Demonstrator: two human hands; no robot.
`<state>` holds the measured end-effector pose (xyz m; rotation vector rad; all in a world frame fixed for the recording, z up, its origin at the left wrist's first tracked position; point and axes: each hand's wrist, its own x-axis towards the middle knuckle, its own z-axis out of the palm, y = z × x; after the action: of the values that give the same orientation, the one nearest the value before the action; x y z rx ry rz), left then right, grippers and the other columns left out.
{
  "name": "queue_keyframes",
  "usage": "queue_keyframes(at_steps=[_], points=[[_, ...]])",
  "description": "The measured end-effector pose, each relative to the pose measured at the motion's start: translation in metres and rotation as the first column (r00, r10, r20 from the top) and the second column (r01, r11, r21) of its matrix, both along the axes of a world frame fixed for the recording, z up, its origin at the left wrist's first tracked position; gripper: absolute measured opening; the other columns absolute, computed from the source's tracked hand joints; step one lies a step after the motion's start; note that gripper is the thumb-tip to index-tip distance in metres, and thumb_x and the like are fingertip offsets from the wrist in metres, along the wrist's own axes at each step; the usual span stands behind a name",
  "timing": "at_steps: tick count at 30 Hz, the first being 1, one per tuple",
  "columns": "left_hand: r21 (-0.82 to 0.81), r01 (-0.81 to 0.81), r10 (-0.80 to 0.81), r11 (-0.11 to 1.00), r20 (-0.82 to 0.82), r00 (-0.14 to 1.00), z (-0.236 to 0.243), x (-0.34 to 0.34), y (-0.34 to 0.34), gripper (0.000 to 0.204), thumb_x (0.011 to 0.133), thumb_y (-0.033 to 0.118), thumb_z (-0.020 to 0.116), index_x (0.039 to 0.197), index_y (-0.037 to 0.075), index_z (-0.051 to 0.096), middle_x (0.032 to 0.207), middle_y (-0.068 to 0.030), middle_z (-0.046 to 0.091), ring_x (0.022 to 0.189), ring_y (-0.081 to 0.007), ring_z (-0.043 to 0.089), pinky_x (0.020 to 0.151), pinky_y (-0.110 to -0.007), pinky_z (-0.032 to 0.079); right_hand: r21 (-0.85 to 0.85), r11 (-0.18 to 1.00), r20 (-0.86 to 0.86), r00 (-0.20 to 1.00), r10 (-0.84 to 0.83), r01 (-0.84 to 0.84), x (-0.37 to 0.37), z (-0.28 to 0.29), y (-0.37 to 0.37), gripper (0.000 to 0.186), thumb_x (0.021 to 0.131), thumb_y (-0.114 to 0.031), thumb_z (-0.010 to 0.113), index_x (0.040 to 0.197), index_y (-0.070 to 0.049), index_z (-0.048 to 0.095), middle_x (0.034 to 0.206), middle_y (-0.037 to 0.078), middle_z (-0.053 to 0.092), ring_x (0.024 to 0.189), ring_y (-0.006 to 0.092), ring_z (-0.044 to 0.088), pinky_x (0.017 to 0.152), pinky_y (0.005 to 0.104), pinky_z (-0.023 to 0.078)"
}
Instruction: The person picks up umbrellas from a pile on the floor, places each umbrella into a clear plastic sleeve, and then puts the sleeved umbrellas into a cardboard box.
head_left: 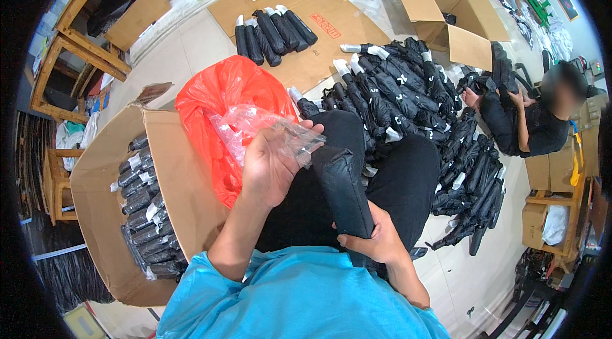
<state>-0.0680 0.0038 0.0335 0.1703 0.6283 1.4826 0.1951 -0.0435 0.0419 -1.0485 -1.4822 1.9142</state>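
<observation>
My right hand (pixel 380 237) is wrapped round the lower end of a black folded umbrella in a sleeve (pixel 344 187), which tilts up over my lap. Raised to the left of its upper end, my left hand (pixel 275 164) holds a clear plastic bag (pixel 294 140), its open end close to the umbrella's top. The bag and the umbrella look just apart. Behind my left hand lies a bright red plastic bag (pixel 220 100) with more clear plastic bags (pixel 239 123) on it. The fingertips of my left hand are partly covered by the clear film.
An open cardboard box (pixel 182 180) with several wrapped umbrellas (pixel 143 202) stands at my left. Beyond my knees spreads a large pile of black umbrellas (pixel 401 93). Several more lie on flat cardboard (pixel 344 27). Another person (pixel 535 116) sits at right near an open carton (pixel 440 11).
</observation>
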Motion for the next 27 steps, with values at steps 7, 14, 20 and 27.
queue_keyframes(at_steps=[7,14,20,27], points=[[0.047,-0.001,-0.002,0.999,0.066,0.998,-0.005,0.002,0.001,0.039,0.104,0.026,0.052,0.128,-0.001,0.066,0.124,-0.0243,0.071,0.131,-0.0435,0.062,0.107,-0.056,0.054,-0.051,0.998,-0.017,0.999,0.027,-0.028,-0.007,-0.002,0.003,0.043,0.082,0.003,0.082,0.121,-0.003,0.066,0.105,0.001,0.069,0.099,0.0117,0.064,0.091,0.0295,0.051],[0.033,0.02,-0.02,0.999,-0.004,1.0,-0.002,0.002,0.0,0.034,0.106,0.028,0.053,0.122,0.002,0.067,0.123,-0.0218,0.072,0.126,-0.0376,0.067,0.105,-0.052,0.055,-0.092,0.995,-0.038,0.999,0.031,-0.034,-0.007,0.0,0.005,0.045,0.083,0.003,0.081,0.124,-0.003,0.065,0.105,0.002,0.07,0.098,0.0127,0.066,0.091,0.0305,0.052],[0.03,0.05,-0.048,0.998,-0.059,0.997,0.0,0.0,-0.002,0.03,0.107,0.026,0.053,0.125,0.003,0.062,0.124,-0.021,0.072,0.126,-0.0359,0.068,0.108,-0.046,0.053,-0.035,0.999,0.012,1.0,0.013,-0.013,-0.009,-0.005,0.005,0.049,0.083,0.001,0.082,0.129,-0.003,0.064,0.107,0.002,0.069,0.1,0.0122,0.064,0.092,0.0289,0.05],[-0.017,0.072,-0.074,0.997,-0.13,0.989,0.005,0.016,-0.009,0.036,0.109,0.032,0.051,0.132,0.005,0.06,0.13,-0.0225,0.07,0.129,-0.037,0.065,0.109,-0.047,0.052,0.125,0.992,0.2,0.979,-0.05,0.025,-0.017,-0.007,0.003,0.059,0.084,-0.003,0.083,0.138,0.0,0.059,0.11,0.006,0.071,0.102,0.015,0.066,0.093,0.0312,0.051]])
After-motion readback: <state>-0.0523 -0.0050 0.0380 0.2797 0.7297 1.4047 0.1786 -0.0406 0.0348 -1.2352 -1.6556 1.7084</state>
